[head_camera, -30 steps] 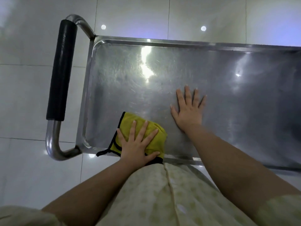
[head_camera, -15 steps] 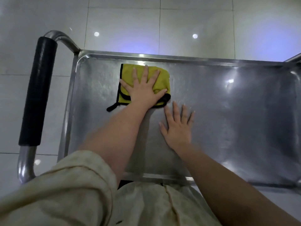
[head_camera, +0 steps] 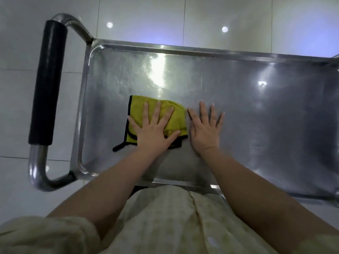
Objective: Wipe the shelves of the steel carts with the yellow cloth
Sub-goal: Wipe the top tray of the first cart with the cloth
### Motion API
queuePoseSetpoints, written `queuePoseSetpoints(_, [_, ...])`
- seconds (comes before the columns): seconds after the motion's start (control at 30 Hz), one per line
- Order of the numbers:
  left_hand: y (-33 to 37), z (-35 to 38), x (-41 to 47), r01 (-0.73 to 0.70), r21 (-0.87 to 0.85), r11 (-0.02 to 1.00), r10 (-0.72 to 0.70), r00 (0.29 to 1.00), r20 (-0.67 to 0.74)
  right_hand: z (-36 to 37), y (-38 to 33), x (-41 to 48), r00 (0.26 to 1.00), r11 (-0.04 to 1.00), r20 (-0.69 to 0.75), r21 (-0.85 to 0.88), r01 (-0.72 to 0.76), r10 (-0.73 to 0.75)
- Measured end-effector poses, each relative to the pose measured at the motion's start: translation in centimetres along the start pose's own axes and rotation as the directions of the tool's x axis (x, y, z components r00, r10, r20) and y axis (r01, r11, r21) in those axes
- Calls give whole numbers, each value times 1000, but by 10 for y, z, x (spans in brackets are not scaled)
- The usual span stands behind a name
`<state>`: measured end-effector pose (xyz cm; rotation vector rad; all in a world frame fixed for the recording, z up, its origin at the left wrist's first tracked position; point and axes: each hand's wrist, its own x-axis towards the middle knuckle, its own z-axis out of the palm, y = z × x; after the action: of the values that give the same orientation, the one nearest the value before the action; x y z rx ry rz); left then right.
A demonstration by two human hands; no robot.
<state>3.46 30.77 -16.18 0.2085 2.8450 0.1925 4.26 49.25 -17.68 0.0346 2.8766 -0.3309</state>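
yellow cloth [head_camera: 177, 117], folded and edged in black, lies flat on the top shelf [head_camera: 266, 116] of the steel cart, about midway between the far rim and the near rim, toward the end that carries the black-sleeved handle [head_camera: 46, 83]. the left hand [head_camera: 153, 132] presses down on it with palm flat and fingers spread wide and straight, so the cloth is pushed, not gripped. the right hand [head_camera: 205, 131] lies just beside the cloth's right edge, also flat and splayed on bare steel, holding nothing; it looks like a brace.

a second ago the cloth was down at the near rim; half a second ago it was up against the far rim; now it has been drawn back to the middle. so the left hand is running long strokes across the width of the shelf, and this is likely the return pull. the right hand has kept flat on the metal throughout.

as a judgement, the handle end is getting repeated passes, while the long stretch of shelf to the right of the hands is probably yet to be wiped. any lower shelves are out of view.
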Motion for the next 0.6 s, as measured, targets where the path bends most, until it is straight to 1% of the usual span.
queuePoseSetpoints(0.13, [-15,20,-90,-79,35,996,77,996,55,-4,-3,0,1000,1000,10,-3,-25,25])
queuePoseSetpoints(0.2, [-28,23,-117,-111,46,993,108,991,78,-5,-5,-2,999,999,20,-1,-33,33])
queuePoseSetpoints(0.27, [-46,21,-128,-109,53,993,104,990,93,-6,-7,-3,999,999,29,-15,-41,41])
queuePoseSetpoints(0.33, [-66,15,-126,-61,48,997,56,993,99,-9,-9,-1,996,997,50,-30,-73,75])
queuePoseSetpoints(0.43, [-96,4,-107,54,33,998,-57,993,105,-10,-30,-2,984,990,106,-23,-138,140])
queuePoseSetpoints(0.53, [-117,-3,-84,125,29,992,-127,988,92,0,-61,-11,976,989,159,-16,-146,147])
queuePoseSetpoints(0.6, [-126,-8,-65,152,12,988,-152,986,68,6,-67,-15,973,988,172,-47,-150,156])
